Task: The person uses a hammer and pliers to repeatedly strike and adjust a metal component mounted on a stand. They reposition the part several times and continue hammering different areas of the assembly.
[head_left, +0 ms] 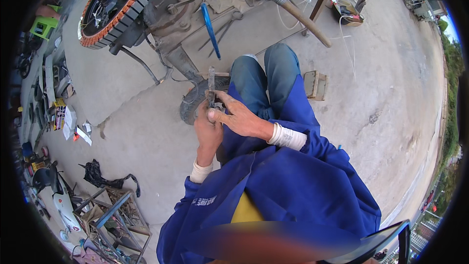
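Head view shows me the metal caliper (211,85) upright above my knees, over a small black tyre (191,103). My left hand (207,132) is wrapped around its lower end; my right hand (239,116) pinches it beside the left. Beyond lies an orange-rimmed wheel (116,6).

Bare concrete floor (381,117) is lying open rightward; small tyre (191,103), knees (266,68), metal frame (171,44) crowding ahead, hammer (293,12) beyond.

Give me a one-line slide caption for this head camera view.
Both hands, left hand and right hand, grip a metal caliper above a small tyre on the concrete floor.
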`<control>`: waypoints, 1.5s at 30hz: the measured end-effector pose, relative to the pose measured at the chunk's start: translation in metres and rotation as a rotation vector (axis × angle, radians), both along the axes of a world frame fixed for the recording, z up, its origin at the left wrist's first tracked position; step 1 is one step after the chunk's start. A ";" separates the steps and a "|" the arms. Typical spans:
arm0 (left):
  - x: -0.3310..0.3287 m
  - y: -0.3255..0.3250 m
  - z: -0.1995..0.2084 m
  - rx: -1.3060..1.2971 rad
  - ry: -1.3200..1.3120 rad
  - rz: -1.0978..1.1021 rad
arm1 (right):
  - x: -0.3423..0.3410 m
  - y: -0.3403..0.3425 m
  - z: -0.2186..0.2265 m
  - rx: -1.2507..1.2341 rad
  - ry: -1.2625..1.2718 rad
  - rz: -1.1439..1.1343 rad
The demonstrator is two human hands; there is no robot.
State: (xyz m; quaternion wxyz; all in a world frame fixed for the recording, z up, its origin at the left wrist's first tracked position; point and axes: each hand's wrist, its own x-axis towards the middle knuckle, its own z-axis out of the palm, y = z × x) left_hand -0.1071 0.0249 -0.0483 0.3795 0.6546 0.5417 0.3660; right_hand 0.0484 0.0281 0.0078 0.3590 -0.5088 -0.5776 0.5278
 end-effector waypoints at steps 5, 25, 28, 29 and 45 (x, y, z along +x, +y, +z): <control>-0.001 0.004 0.009 0.007 -0.010 0.011 | 0.008 0.009 0.007 -0.120 0.096 0.040; 0.025 -0.032 0.015 -0.271 0.223 0.223 | 0.038 0.048 -0.012 -0.048 0.380 0.031; 0.036 -0.029 0.019 -0.354 0.258 0.175 | 0.056 0.047 -0.024 -0.085 0.389 -0.049; 0.039 -0.027 0.021 -0.388 0.273 0.153 | 0.061 0.046 -0.029 -0.114 0.419 -0.116; 0.103 -0.005 0.024 -0.391 0.323 -0.010 | 0.157 0.051 -0.045 0.254 -0.108 -0.198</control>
